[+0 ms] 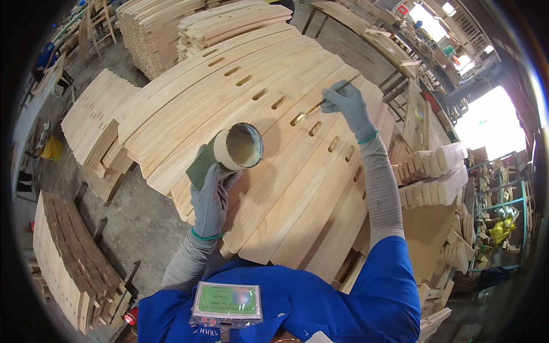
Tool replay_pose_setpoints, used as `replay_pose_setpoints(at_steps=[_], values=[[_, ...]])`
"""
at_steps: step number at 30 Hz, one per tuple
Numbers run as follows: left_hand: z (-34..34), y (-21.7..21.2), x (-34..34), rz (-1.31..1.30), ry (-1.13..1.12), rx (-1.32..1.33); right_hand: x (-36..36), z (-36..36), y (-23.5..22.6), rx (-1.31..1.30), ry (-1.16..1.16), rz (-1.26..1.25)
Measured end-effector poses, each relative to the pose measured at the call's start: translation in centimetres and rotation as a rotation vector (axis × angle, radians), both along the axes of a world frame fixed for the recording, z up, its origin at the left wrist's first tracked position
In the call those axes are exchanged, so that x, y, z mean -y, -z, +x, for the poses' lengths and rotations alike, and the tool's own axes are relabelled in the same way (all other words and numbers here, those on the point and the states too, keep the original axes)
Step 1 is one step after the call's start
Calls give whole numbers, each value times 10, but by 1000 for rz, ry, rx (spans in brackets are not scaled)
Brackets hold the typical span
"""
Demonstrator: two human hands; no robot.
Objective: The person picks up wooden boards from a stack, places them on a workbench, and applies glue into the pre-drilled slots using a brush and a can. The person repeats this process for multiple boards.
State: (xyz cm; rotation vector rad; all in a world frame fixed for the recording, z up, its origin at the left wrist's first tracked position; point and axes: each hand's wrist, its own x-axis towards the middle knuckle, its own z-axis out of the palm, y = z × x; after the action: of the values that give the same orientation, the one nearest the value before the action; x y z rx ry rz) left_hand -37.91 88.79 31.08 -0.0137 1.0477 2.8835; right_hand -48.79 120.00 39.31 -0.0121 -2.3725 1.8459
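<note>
My left hand (210, 200), in a grey glove, is closed around a round pot (223, 150) tilted so its mouth shows. Pale, creamy liquid (242, 150) lies inside, and its rim is stained dark. A flat dark-green piece (200, 168) sits against the pot's side; I cannot tell what it is. In my gloved right hand (347, 108) is a thin brush (315, 108), pinched between the fingers. Its pale tip is at an oval slot (297, 119) in one of the long wooden boards (274, 191) laid side by side beneath my hands. Several other boards have similar slots.
Tall stacks of wooden pieces (150, 37) stand at the far left. Slatted wood piles (94, 108) are on the left, with curved slotted pieces (71, 257) at lower left. More stacked wood (432, 171) stands close on my right. Long tables (372, 43) stand farther back.
</note>
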Motion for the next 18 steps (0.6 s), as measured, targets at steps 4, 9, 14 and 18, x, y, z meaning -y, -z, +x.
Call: replay_pose_setpoints(at_steps=[4,9,14,18], values=[[-1,5,1,-47,-3,-19,8,-23,20,68,-73,56],[-1,4,2,-94,-4,-18,7,-32,22,5,53,280],[-2,4,2,-58,-40,16,33,-16,24,-33,-161,396],[-2,3,0,-51,-5,-9,14,-24,22,-99,-71,359]])
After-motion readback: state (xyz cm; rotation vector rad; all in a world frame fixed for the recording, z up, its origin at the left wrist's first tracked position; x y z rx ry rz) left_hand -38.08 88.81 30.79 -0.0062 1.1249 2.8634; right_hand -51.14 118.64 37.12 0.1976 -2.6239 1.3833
